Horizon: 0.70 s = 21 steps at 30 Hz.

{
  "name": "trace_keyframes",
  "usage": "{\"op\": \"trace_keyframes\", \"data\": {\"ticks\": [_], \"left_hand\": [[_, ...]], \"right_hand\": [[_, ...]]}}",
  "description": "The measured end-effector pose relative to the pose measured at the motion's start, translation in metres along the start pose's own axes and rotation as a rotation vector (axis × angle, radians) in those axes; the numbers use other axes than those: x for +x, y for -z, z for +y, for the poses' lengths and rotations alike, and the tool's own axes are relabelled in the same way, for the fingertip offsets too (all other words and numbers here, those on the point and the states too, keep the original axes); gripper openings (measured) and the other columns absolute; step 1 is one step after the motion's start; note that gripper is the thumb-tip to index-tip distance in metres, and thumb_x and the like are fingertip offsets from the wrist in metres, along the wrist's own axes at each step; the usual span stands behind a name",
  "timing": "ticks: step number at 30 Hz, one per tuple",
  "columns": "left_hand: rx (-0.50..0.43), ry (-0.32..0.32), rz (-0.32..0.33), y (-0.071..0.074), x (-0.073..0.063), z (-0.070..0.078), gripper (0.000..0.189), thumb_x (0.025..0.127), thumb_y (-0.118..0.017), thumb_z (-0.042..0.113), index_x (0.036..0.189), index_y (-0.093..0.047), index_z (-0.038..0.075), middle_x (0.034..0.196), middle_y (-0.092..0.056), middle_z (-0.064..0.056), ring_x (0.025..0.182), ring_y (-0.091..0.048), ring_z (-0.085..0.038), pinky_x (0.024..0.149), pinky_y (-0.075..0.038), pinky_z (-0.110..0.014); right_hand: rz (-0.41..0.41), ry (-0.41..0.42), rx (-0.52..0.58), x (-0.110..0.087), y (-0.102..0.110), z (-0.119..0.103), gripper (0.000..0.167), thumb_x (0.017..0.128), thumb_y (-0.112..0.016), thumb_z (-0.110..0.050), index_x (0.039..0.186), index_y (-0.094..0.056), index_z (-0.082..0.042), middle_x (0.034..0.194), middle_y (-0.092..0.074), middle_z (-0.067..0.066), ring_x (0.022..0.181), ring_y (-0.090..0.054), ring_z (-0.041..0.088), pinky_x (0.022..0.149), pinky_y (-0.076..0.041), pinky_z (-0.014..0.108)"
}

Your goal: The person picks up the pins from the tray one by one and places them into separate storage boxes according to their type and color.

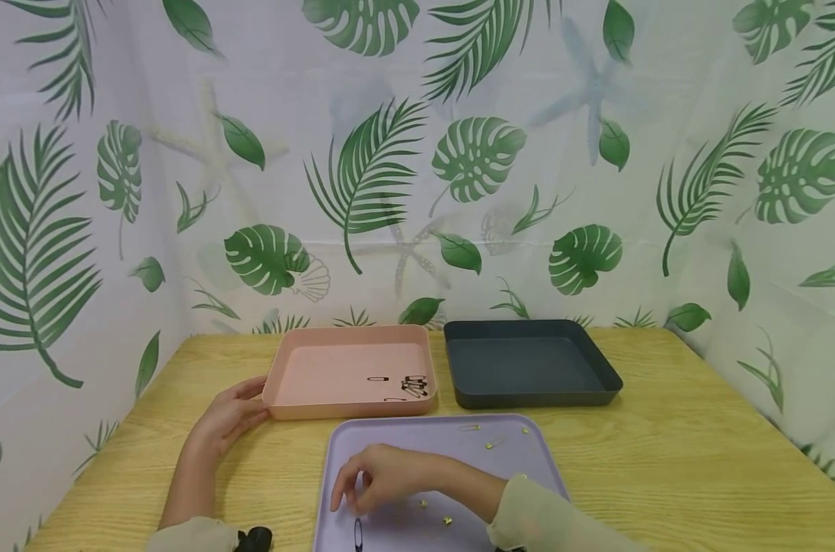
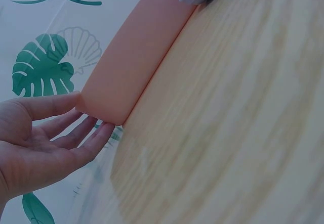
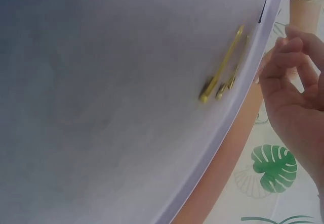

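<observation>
Head view: several black safety pins [image 1: 413, 385] already in pink tray [image 1: 327, 368]; lone black pin [image 1: 358, 535] and scattered gold pins [image 1: 448, 521] apparently left on lilac tray [image 1: 396, 432]. Left hand [image 1: 229, 414] touching pink tray, fingers extended; right hand [image 1: 387, 473] loosely curved above lone black pin, seemingly holding nothing.

This was a screened-off tabletop workspace: cloth [image 1: 396, 84] printed with leaves and starfish hung behind and along both sides of a wood-grain table [image 1: 665, 437] set with shallow trays [image 1: 327, 360]. The kind of building beyond could not be told.
</observation>
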<state>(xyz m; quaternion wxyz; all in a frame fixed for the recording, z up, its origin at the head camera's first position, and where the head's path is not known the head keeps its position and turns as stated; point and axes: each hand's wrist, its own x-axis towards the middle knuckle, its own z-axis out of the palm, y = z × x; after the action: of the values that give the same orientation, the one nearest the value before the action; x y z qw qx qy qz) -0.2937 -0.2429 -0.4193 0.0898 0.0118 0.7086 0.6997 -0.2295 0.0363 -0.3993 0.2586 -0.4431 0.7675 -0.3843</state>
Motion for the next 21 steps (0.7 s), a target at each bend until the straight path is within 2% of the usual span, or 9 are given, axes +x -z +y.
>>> {"op": "trace_keyframes", "data": {"ticks": [10,21], "left_hand": [[0.000,0.004,0.003,-0.0006,-0.0005,0.0004,0.054,0.091,-0.043,-0.008,0.141,-0.020,-0.010,0.143,-0.020,-0.029,0.114,-0.045,-0.027,0.088,-0.045,-0.029],[-0.004,0.012,0.007,-0.0008,-0.0004,0.0010,0.055,0.091,-0.042,-0.008,0.141,-0.020,-0.010,0.143,-0.020,-0.029,0.114,-0.045,-0.028,0.088,-0.045,-0.030]], "right_hand": [[-0.088,-0.032,0.006,-0.0019,-0.0029,0.0046,0.020,0.074,-0.067,0.011,0.090,-0.068,-0.001,0.075,-0.056,-0.010,0.056,-0.046,-0.002,0.052,-0.039,0.012],[-0.091,-0.031,-0.056,-0.0023,-0.0053,0.0044,0.016,0.073,-0.070,0.008,0.085,-0.069,-0.003,0.069,-0.055,-0.012,0.054,-0.045,-0.003,0.050,-0.038,0.011]]}}
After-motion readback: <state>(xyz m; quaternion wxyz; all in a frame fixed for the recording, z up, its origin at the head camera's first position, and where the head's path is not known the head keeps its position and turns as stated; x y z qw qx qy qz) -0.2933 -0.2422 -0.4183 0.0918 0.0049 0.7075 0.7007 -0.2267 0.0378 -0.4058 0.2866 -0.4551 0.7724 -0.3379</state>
